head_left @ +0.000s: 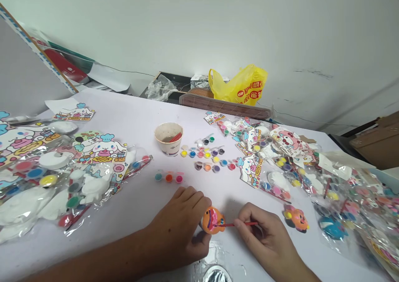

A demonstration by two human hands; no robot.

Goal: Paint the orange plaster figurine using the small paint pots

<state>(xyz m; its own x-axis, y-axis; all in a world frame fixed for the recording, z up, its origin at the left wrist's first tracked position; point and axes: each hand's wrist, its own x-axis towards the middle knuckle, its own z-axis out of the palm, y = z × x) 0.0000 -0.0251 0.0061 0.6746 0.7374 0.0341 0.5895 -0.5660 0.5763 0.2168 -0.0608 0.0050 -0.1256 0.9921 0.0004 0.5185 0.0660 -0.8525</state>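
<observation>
My left hand [191, 223] is closed around a small orange figurine [213, 220] with pink, dark and blue painted markings. In my right hand [263, 234] is a thin red paintbrush [232, 224], pinched between thumb and fingers. The brush points left and its tip meets the pink part of the figurine. Beyond my left hand lies a strip of paint pots [168, 178] in teal, orange and pink. More paint pots [207, 154] in several colours sit farther back. A paper cup [169, 138] beside them holds murky water and something red.
Plastic packets [102, 161] with white figurines and paints cover the left side; similar packets [280, 149] fill the right. A painted orange figure [296, 218] and a blue figure [333, 228] lie right of my right hand. A yellow bag [241, 86] stands behind the table's back edge.
</observation>
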